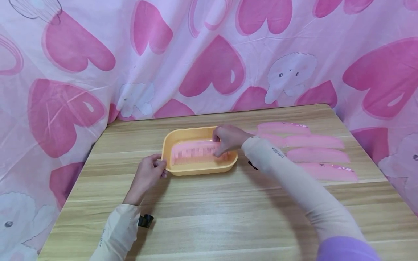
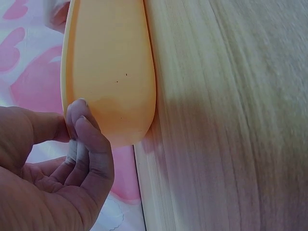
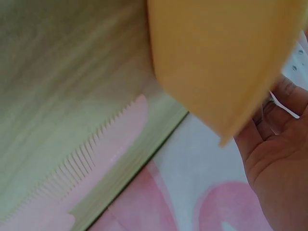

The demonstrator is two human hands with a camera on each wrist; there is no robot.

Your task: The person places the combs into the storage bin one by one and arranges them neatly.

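A shallow yellow plastic tray (image 1: 196,171) with rounded corners stands on the table. Inside it lies a pink comb (image 1: 192,152), its teeth toward the tray's near side. My left hand (image 1: 149,174) pinches the tray's left end at the rim; in the left wrist view the thumb and fingers (image 2: 91,137) meet on its wall. Reaching over the right end, my right hand (image 1: 231,137) grips the comb's right part between thumb and fingers. In the right wrist view this hand (image 3: 284,159) is partly hidden behind the tray wall (image 3: 216,62).
Several more pink combs lie in overlapping rows on the right of the table, among them one comb (image 1: 318,155) beyond my right forearm. The wooden table (image 1: 209,217) backs onto a pink heart-patterned curtain (image 1: 212,69). Another comb (image 3: 110,149) lies near the table edge.
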